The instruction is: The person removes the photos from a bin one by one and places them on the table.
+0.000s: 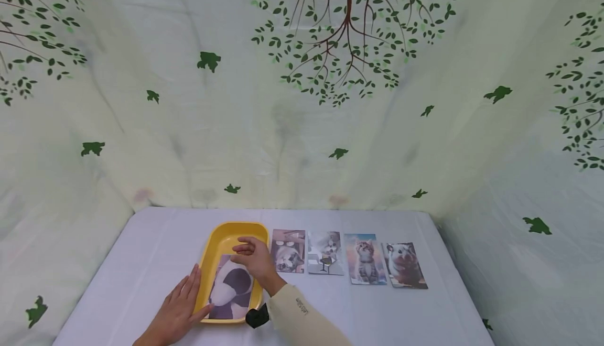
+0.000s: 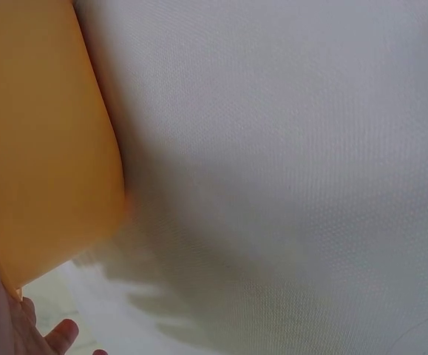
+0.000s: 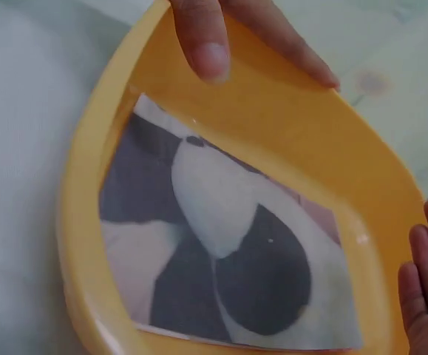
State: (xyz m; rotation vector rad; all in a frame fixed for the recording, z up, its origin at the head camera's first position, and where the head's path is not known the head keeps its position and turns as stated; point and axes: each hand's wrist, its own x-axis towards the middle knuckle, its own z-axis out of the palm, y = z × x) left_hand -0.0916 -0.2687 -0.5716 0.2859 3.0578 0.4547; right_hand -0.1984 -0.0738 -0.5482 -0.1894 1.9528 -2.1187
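On the white-covered table (image 1: 141, 262), the left hand (image 1: 175, 305) lies straight-fingered along the side of the yellow tray (image 1: 243, 225), probably steadying it, while the right hand (image 1: 256, 261), loosely bent with nothing visibly grasped, hangs over the black-and-white card (image 1: 231, 288) inside, with four picture cards (image 1: 365, 262) alongside, apparently spaced so each shows.

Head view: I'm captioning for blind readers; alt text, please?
A person's left hand touches a yellow tray holding one picture, the right hand above it. Four animal pictures lie in a row to the right on a white table.
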